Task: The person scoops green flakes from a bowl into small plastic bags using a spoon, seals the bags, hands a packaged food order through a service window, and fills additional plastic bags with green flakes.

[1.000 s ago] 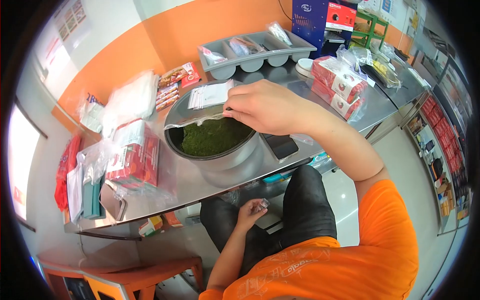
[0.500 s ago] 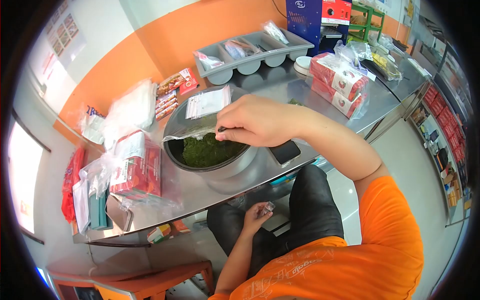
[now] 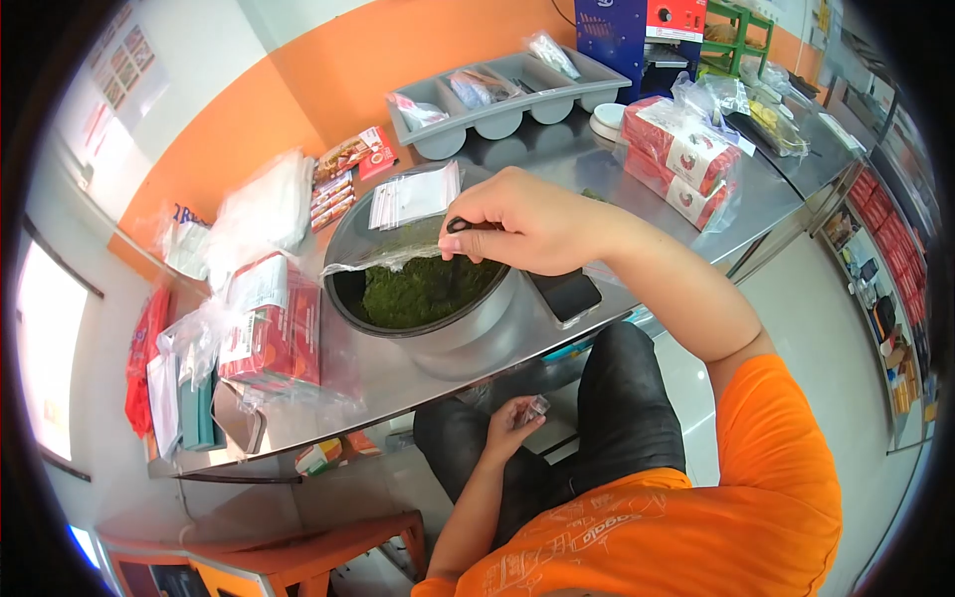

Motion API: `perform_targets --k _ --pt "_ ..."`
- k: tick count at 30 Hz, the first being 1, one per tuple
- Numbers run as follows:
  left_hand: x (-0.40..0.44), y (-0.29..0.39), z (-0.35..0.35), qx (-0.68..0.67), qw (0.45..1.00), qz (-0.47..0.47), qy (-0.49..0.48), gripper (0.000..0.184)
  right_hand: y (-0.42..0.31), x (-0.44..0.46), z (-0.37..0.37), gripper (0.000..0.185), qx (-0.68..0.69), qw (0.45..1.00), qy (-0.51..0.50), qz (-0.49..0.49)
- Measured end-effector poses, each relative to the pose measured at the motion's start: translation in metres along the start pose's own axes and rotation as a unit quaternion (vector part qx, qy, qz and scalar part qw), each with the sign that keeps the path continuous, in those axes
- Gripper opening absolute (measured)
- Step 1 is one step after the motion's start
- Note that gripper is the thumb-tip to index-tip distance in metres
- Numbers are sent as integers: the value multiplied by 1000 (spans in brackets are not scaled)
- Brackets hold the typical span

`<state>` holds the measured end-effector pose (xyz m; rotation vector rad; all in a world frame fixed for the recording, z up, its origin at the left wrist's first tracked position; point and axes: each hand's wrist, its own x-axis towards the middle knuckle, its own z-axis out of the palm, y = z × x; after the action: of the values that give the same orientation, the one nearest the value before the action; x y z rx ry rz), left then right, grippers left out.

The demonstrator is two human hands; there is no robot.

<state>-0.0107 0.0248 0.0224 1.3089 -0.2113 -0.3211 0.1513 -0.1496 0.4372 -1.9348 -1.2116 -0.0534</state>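
My right hand (image 3: pixel 507 219) is closed on a black utensil (image 3: pixel 459 226) with a looped handle end. Its lower part points down into a round metal pot (image 3: pixel 468 333), and its tip is lost in the dark green flaky stuff (image 3: pixel 403 296) inside. Clear plastic film (image 3: pixel 388 261) covers the far side of the pot, its loose edge near my fingers. White packets (image 3: pixel 413 196) lie on top of that cover. Low by my lap, my left hand (image 3: pixel 509 428) is closed around a small clear plastic container (image 3: pixel 537 407).
A phone (image 3: pixel 567 296) lies right of the pot on the steel table (image 3: pixel 398 383). Bagged red boxes stand to the left (image 3: pixel 274 328) and right (image 3: pixel 681 149). Behind are a grey compartment tray (image 3: pixel 507 109), a white plastic stack (image 3: pixel 264 209) and a blue machine (image 3: pixel 609 45).
My right hand has risen slightly and moved right, tilting so the utensil's looped end shows more. My left hand stays low with the container.
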Motion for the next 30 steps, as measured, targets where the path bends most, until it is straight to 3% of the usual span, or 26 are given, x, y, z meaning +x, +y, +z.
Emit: perform_targets --k 7,10,19,22,30 --pt "1 -1 2 15 1000 3 -3 39 -3 1 -2 27 98 991 -10 96" --pt "3 3 2 16 1000 6 8 37 8 1 3 26 202 971 32 126" --pt "1 -4 -2 17 1000 -1 -8 41 -1 -8 -1 26 306 943 55 120" --pt "1 -1 -1 26 1000 -4 -8 41 -4 -12 -1 26 279 935 116 184" --pt "1 -2 -2 26 1000 2 -10 41 23 -27 -4 26 339 884 234 221"
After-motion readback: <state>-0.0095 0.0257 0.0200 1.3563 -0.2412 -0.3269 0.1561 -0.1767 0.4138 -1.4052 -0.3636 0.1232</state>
